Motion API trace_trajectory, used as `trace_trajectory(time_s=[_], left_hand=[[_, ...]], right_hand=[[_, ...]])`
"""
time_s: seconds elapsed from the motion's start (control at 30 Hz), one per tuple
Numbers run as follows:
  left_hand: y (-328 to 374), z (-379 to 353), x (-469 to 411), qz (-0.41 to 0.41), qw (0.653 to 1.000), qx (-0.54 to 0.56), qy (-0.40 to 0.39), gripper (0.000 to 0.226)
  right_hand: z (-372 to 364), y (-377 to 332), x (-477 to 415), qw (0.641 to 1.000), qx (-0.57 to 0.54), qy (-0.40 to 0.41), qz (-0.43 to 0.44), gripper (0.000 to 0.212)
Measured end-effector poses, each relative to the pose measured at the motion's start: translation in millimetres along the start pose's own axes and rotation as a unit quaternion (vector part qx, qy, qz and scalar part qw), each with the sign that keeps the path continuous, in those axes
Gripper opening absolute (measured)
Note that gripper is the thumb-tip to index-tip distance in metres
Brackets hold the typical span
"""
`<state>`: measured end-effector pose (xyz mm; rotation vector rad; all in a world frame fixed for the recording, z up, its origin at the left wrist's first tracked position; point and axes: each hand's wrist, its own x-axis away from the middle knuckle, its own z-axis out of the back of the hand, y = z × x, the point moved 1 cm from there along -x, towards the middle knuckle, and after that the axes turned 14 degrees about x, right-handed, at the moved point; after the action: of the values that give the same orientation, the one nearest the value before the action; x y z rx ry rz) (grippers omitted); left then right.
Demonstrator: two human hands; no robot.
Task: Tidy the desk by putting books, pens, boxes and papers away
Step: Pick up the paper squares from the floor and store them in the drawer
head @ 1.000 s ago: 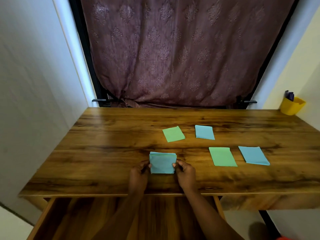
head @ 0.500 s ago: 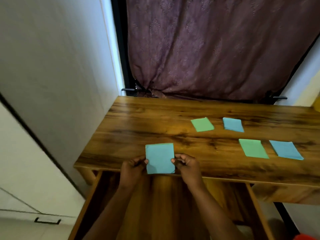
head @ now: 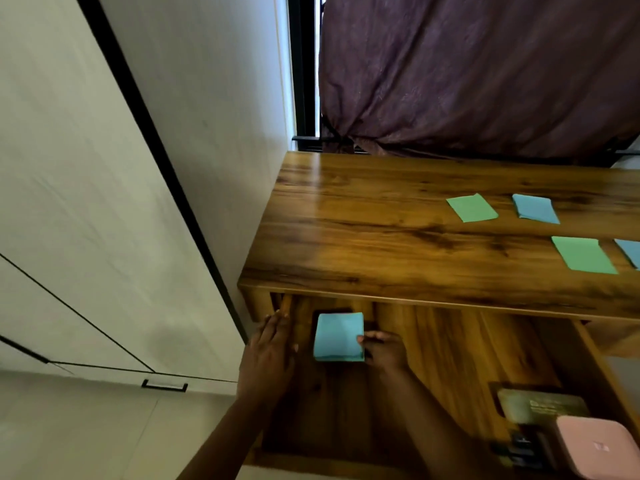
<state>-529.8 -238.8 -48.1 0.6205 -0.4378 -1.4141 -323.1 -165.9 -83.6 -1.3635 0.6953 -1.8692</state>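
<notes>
A folded blue paper (head: 337,336) sits low inside the open wooden drawer (head: 450,358), near its back left corner. My right hand (head: 382,349) pinches the paper's right edge. My left hand (head: 268,351) hovers just left of the paper with fingers straight and apart, not touching it. On the desk top (head: 381,237) lie two green papers (head: 471,207) (head: 583,254) and two more blue papers (head: 535,208) (head: 630,251), the last one cut off by the frame's right edge.
At the drawer's front right lie a pink box (head: 599,445), a brownish card-like box (head: 540,405) and some dark small items. A pale wall and cabinet doors (head: 104,237) stand close on the left. A purple curtain (head: 485,71) hangs behind the desk.
Both hands carried the blue paper off the desk's front edge and down into the drawer's back left. My left hand has let go of it. The view swung left.
</notes>
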Motion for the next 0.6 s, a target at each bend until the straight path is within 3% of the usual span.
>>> trace_trajectory(time_s=[0.13, 0.17, 0.23, 0.3, 0.37, 0.6], left_hand=[[-24.0, -15.4, 18.6, 0.013, 0.997, -0.003, -0.075, 0.098], [-26.8, -17.1, 20.3, 0.019, 0.997, 0.004, -0.081, 0.100], [-28.3, -18.4, 19.2, 0.019, 0.997, 0.009, -0.078, 0.099], [-27.6, -19.3, 18.1, 0.017, 0.997, 0.008, -0.073, 0.098], [-27.5, -20.4, 17.9, 0.015, 0.997, 0.006, -0.069, 0.093], [-28.9, -20.7, 18.7, 0.004, 0.998, -0.010, -0.066, 0.088]], right_hand=[[-22.6, -9.5, -20.5, 0.999, 0.010, 0.036, -0.014, 0.013], [-29.1, -10.4, -27.9, 0.999, 0.015, 0.041, -0.011, 0.007], [-39.8, -17.5, -33.7, 0.999, 0.037, 0.031, -0.008, 0.015], [-48.5, -25.0, -36.5, 0.998, 0.063, 0.029, 0.006, 0.003], [-55.9, -29.6, -42.8, 0.997, 0.066, 0.031, 0.016, 0.023], [-80.1, -27.3, -55.9, 0.994, 0.091, 0.048, 0.035, 0.008]])
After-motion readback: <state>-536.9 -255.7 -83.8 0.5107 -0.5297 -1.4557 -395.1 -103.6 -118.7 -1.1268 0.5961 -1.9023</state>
